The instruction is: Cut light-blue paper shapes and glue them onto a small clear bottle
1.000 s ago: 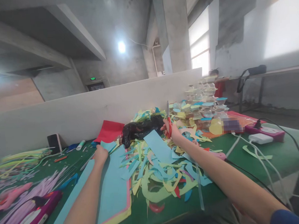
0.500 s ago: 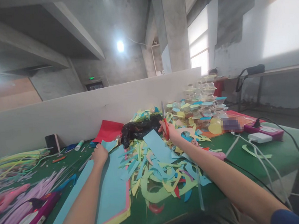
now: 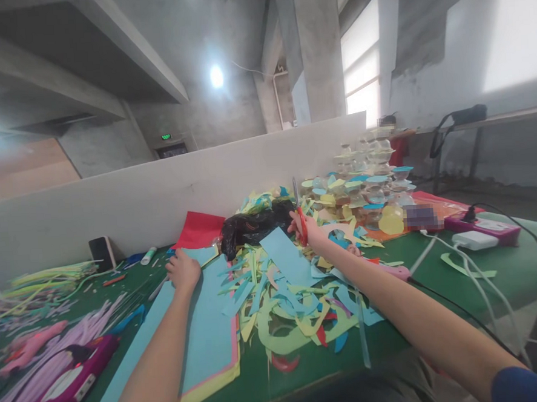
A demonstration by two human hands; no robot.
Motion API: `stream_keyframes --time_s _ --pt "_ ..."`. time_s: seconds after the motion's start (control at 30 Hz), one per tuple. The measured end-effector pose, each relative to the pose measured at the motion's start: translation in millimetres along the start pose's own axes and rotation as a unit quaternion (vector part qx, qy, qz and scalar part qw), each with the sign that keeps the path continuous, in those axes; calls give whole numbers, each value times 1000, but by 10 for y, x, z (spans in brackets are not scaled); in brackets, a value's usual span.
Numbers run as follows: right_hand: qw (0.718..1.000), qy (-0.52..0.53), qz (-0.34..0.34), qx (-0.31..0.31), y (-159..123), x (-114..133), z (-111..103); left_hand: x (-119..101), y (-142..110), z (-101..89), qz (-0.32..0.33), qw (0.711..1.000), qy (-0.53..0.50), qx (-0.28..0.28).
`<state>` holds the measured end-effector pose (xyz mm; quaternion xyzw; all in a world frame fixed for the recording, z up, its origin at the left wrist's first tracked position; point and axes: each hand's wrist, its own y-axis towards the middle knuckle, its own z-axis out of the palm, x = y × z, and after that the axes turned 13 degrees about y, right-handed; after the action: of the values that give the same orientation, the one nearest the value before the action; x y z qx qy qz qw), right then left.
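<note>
Gripping red-handled scissors (image 3: 303, 225), the right hand (image 3: 315, 233) is closing its fingers around the handles, the blade pointing upward beyond them; the left hand (image 3: 184, 271) is resting over blue paper (image 3: 209, 326), its grip unclear.

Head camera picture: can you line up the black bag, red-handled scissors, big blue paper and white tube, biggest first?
1. Big blue paper
2. Black bag
3. Red-handled scissors, partly hidden
4. White tube
</note>
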<state>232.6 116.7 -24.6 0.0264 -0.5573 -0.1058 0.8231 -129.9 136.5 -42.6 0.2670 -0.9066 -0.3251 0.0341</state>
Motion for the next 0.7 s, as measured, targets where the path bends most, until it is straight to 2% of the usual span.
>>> stream_keyframes --time_s 0.3,0.4,0.5,0.57,0.63,0.7 --pt "1000 27 6 7 11 -10 0 -73 23 -69 18 996 -50 -67" --pt "1000 24 2 6 5 -5 2 -161 84 -262 30 989 -93 -110" --pt "1000 16 -2 5 17 5 9 -418 90 -616 112 966 -168 -162" --pt "1000 4 -9 8 25 21 9 -678 10 -854 198 948 -205 -143" --pt "1000 -15 -20 13 22 47 -4 -951 -150 -1002 295 930 -209 -68" --pt "998 -46 -32 22 8 73 -31 -1171 -366 -1015 374 906 -196 30"
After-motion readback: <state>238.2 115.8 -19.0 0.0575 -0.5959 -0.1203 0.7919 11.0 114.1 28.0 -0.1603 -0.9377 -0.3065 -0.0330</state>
